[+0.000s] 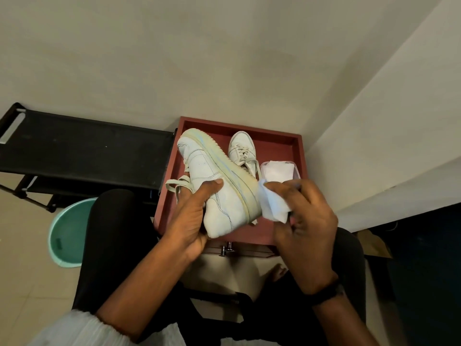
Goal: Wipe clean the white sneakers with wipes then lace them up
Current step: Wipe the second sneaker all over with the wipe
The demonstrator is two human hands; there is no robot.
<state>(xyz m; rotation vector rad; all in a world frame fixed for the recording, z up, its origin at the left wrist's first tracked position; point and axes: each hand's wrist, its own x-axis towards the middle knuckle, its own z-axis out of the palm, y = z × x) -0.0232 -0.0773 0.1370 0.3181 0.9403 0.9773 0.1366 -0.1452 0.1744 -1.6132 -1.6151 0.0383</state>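
Left hand [192, 216]: clamped round the heel end of a white leather sneaker [219, 186], held tilted above the red-brown rimmed tabletop [274, 146], laces loose. Right hand [301, 216]: fingers curled on a folded white wipe [273, 203], pressed to the yellowed sole edge. Wiping is judged under way. A second white sneaker [242, 148] is set on the tabletop beside a clear tub of wipes [279, 171]. Lacing is judged outstanding.

Cream walls [174, 58], black rack [82, 148], tiled floor [22, 221].

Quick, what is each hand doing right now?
Left hand: grips the tilted white sneaker.
Right hand: pinches a wipe against the sneaker's sole edge.
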